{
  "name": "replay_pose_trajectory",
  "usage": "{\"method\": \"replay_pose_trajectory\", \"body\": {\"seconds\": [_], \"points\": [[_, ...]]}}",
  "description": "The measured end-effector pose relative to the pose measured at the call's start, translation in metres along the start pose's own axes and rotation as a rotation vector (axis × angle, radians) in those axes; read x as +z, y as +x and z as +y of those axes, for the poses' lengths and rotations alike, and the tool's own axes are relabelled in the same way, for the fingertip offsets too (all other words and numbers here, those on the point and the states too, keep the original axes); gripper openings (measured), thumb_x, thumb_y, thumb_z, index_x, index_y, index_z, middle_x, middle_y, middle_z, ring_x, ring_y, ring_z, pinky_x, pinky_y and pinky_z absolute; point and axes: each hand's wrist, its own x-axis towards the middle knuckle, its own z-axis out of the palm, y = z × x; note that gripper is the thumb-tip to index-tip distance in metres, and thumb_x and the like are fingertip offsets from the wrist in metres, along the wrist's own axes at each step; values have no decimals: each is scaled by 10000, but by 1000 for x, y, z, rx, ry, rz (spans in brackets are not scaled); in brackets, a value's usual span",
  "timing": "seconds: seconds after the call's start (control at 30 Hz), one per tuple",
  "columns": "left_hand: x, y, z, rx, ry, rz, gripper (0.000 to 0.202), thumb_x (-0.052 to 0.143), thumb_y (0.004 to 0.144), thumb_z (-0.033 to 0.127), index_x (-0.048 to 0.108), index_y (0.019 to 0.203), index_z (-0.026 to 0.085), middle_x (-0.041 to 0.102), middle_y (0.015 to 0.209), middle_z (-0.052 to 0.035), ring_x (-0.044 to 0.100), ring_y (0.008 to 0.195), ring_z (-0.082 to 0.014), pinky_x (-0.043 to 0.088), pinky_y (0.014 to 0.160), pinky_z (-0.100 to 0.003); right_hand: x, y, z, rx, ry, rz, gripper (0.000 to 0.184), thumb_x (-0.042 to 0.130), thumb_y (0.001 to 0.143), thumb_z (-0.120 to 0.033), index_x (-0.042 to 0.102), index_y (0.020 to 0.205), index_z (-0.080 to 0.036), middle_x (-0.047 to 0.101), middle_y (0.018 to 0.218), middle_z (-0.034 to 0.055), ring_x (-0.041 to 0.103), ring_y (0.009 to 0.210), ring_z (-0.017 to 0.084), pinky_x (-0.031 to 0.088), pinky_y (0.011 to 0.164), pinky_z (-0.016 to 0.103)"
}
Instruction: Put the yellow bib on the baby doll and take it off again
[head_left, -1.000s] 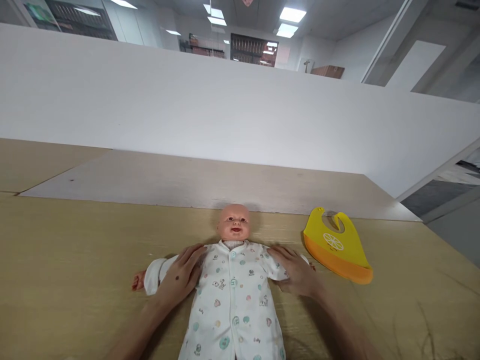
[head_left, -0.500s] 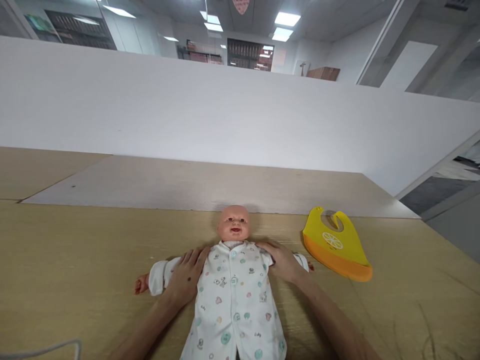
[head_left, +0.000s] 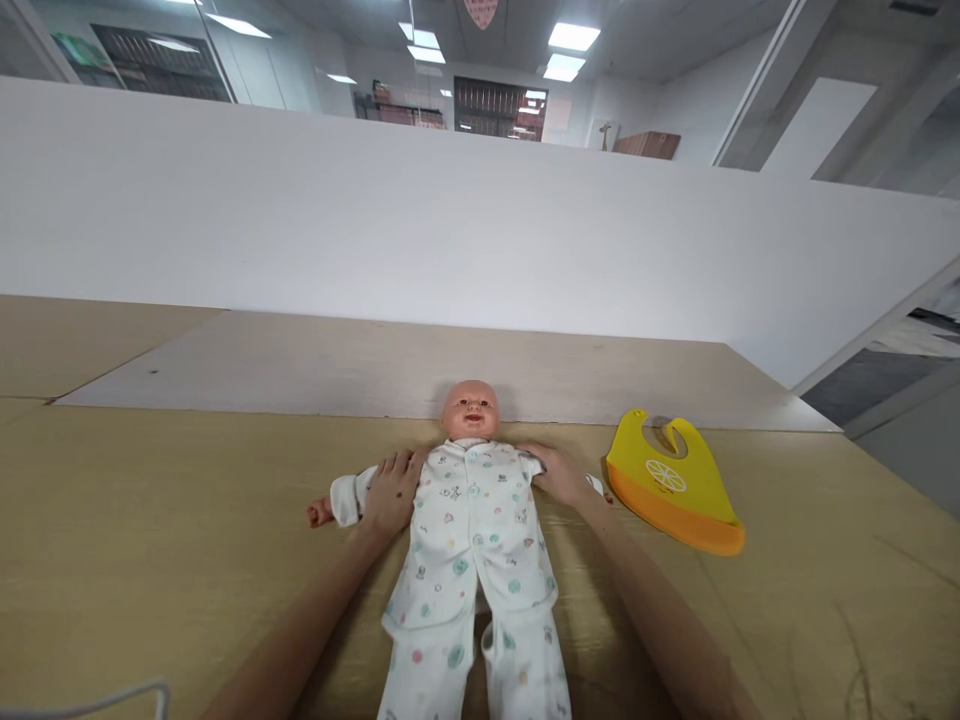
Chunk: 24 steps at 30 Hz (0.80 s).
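A baby doll (head_left: pixel 470 410) in a white patterned sleepsuit (head_left: pixel 472 530) lies on its back on the wooden table (head_left: pixel 150 520), head away from me. My left hand (head_left: pixel 391 492) rests on the doll's upper arm beside its shoulder, fingers wrapped on the sleeve. My right hand (head_left: pixel 559 474) grips the doll's other shoulder and sleeve in the same way. A yellow silicone bib (head_left: pixel 671 483) with an orange pocket lies flat on the table, just right of my right hand.
A lighter board (head_left: pixel 337 365) lies behind the doll, against a white partition wall (head_left: pixel 450 230). The table's right edge (head_left: pixel 885 470) drops off past the bib. A grey cable loop (head_left: pixel 97 700) shows at the bottom left.
Both hands pushed the doll farther from me along the table; its legs have come into view. The hands stayed on its shoulders and arms stretched out.
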Motion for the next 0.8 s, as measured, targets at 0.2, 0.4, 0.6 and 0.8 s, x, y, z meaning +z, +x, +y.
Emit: {"method": "replay_pose_trajectory", "body": {"seconds": [0.2, 0.4, 0.6, 0.8], "points": [[9, 30, -6, -46, 44, 6, 363, 423, 895, 208, 572, 1218, 137, 625, 1012, -154, 573, 924, -303, 452, 802, -406, 3, 24, 1, 48, -151, 81, 627, 471, 733, -38, 553, 1326, -225, 606, 1295, 34, 572, 1165, 191, 444, 975, 285], [26, 58, -15, -60, 90, 47, 344, 418, 905, 209, 569, 1202, 124, 617, 1009, -165, 564, 915, -311, 453, 783, -403, 10, 51, 8, 57, -357, 243, 522, 434, 796, -46, 588, 1276, -184, 619, 1245, 71, 552, 1125, 212, 403, 993, 302], [34, 77, -23, -97, 102, 89, 346, 414, 904, 182, 562, 1210, 117, 619, 1029, -173, 550, 946, -317, 439, 821, -409, 19, 75, 22, 47, -424, 292, 493, 458, 830, -74, 564, 1299, -184, 605, 1267, 80, 545, 1118, 217, 395, 964, 308], [30, 81, -22, -166, 100, 82, 277, 413, 892, 160, 615, 1081, 131, 622, 1015, -175, 545, 954, -316, 428, 833, -415, 24, 76, 25, 33, -433, 324, 479, 476, 841, -88, 551, 1301, -196, 595, 1284, 70, 528, 1137, 213, 368, 970, 306]]}}
